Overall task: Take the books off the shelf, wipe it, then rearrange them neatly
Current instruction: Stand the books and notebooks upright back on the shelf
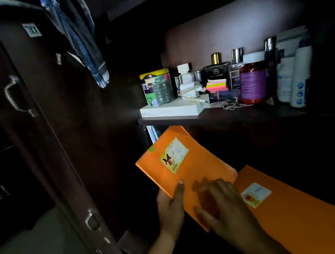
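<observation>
Right hand [224, 200]: fingers spread flat, resting on the covers where the two orange books meet; the wrist runs out of the bottom edge.
Left hand [170, 210]: grips the near-left edge of the upper orange book [177, 166], thumb on the cover, fingers hidden beneath.
Second orange book [294, 217]: lies right of the first and partly under it, its far corner near the right edge.
Lower shelf opening [264, 143]: almost black, contents unreadable.
Upper shelf [241, 114]: front edge bare; bottles, a tin and a white box crowd behind.
Cupboard door [42, 126]: stands open at left.
</observation>
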